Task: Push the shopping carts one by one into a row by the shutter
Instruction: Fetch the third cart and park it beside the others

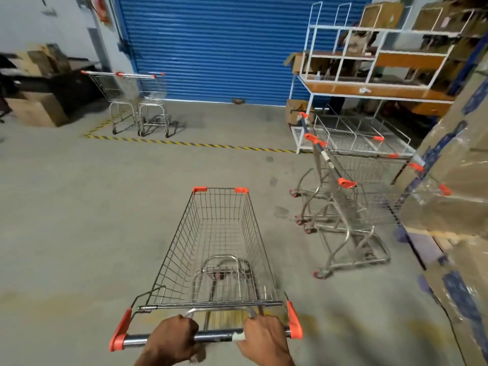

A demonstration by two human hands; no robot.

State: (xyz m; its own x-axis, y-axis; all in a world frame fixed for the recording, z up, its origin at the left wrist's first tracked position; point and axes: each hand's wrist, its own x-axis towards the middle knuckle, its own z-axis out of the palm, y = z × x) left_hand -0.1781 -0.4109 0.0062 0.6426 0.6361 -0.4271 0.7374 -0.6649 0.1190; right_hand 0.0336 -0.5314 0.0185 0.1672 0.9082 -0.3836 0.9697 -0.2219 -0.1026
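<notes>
An empty wire shopping cart (219,241) with orange corner caps stands right in front of me, pointing toward the blue shutter (211,46). My left hand (171,339) and my right hand (264,339) both grip its dark handle bar (216,335). Two carts (134,99) stand side by side at the far left, close to the shutter, inside a yellow-black floor line. Several more carts (346,207) are bunched at the right, beside wrapped pallets.
A white and orange shelf rack (369,83) with cardboard boxes stands at the right of the shutter. Wrapped cardboard stacks (454,180) line the right edge. A dark desk and boxes (39,107) sit at the left. Striped tape (198,145) crosses the concrete floor.
</notes>
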